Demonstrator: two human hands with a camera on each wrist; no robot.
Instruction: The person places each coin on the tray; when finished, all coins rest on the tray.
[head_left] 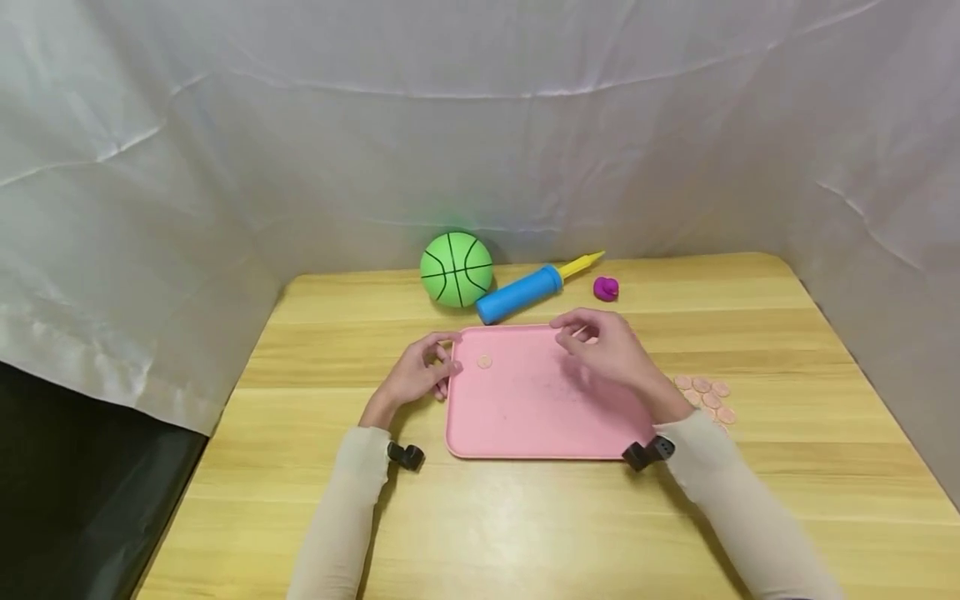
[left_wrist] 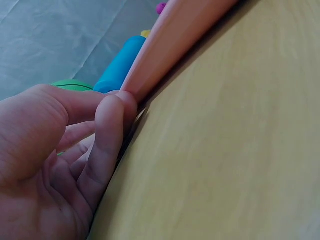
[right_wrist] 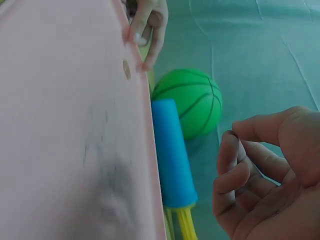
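Observation:
My left hand (head_left: 414, 372) is at the left end of a pink tray (head_left: 517, 408). Thumb and forefinger pinch the tray's rim at that corner, as the left wrist view shows up close. One small round coin (head_left: 484, 362) lies on the tray near its upper left. Over the tray's far right part hovers my right hand (head_left: 606, 343), its thumb and forefinger tips together. A thin dark edge shows between those tips in the right wrist view, looking like a coin (right_wrist: 231, 133) held edge-on; most of it is hidden by the fingers.
Several similar coins (head_left: 711, 400) lie on the table right of the tray, partly behind my right wrist. Beyond the tray sit a green ball (head_left: 456, 269), a blue pump (head_left: 521, 294) with a yellow nozzle, and a purple rubber duck (head_left: 606, 289). Grey cloth (head_left: 525, 150) hangs behind.

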